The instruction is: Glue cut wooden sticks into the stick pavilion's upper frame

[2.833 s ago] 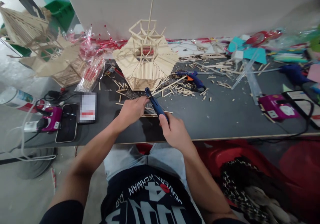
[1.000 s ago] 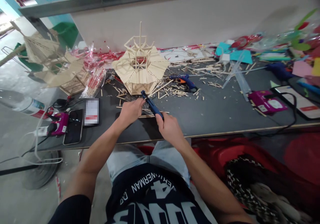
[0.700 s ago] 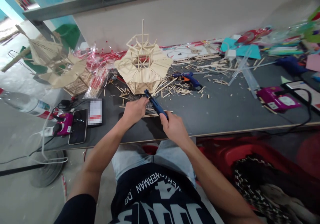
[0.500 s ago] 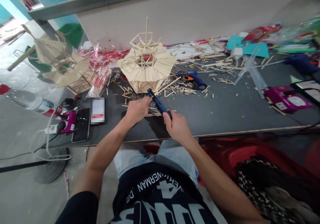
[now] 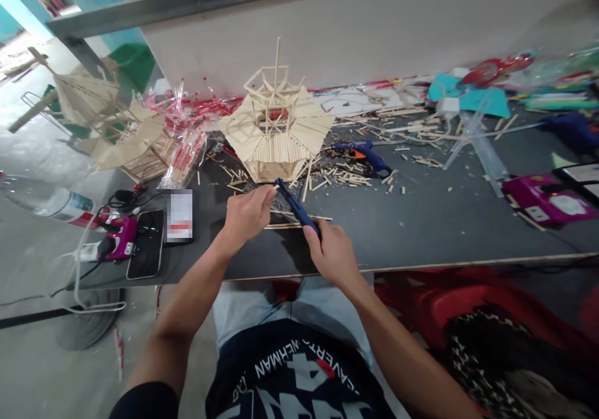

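My right hand is wrapped round the handle of a dark blue cutter, whose narrow tip points away from me and to the left. Fingers pinched, my left hand holds a short pale wooden stick against that tip; most of the stick is hidden by the fingers. Just beyond both hands stands a tower model made of thin wooden sticks, with wide flared roof panels and a tall upright stick on top. A few long sticks lie on the table beneath the cutter.
Cut stick pieces and a blue glue gun lie right of the model. A second stick model and bagged sticks are at the left. Two phones, purple power sockets and a bottle sit near the left edge.
My left hand has shifted slightly left and down, and the pale stick end now shows at the cutter's tip. The whole view has moved a little; the right hand keeps its grip.
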A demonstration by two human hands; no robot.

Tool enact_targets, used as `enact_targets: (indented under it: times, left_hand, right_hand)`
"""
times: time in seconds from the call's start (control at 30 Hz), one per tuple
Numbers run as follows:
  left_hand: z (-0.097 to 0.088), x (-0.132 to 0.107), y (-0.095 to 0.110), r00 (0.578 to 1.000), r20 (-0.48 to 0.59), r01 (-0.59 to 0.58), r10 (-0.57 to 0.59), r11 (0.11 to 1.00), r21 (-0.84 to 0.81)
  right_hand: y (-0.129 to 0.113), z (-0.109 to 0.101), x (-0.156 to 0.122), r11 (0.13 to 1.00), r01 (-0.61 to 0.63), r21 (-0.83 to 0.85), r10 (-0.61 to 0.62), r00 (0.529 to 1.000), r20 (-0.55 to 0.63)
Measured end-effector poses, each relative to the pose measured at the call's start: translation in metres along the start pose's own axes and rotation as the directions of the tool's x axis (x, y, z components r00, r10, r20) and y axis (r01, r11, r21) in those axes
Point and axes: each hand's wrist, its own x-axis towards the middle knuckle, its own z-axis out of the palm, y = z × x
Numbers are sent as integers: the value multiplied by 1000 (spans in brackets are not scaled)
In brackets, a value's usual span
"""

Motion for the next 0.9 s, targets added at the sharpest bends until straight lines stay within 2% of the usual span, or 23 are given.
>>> enact_targets:
  times: [0.13, 0.23, 0.3, 0.4, 0.5, 0.6, 0.73, 0.9]
  left_hand:
    - [-8, 2, 1, 998, 7, -55, 56, 996, -63]
    - [-18, 8, 1, 996, 76, -27, 35, 994, -105]
    - [-27, 16, 3, 994, 98, -42, 52, 994, -100]
    - [-44, 33, 6, 989, 65, -124, 132, 985, -120]
    - [-60, 57, 4, 997, 2, -76, 77, 986, -148]
    - [-68, 87, -6, 990, -103, -101, 93, 992, -79]
    - [-58, 128, -26, 971, -191, -152, 141, 987, -46]
    - [-31, 153, -43, 973, -185, -150, 136, 986, -65]
  right_hand:
    - [-1, -18, -4, 971, -89, 224, 73, 994, 77]
    - [6, -36, -7, 939, -140, 315, 99, 985, 143]
    - [19, -46, -10, 957, -138, 256, 108, 986, 126]
    - [51, -56, -14, 986, -133, 100, 129, 991, 44]
    - [85, -62, -18, 980, -170, -108, 159, 982, -104]
    - [110, -65, -20, 933, -184, -308, 118, 968, -221]
    - [123, -60, -21, 846, -197, -496, 75, 964, -254]
    - [120, -52, -22, 785, -310, -536, 172, 941, -292]
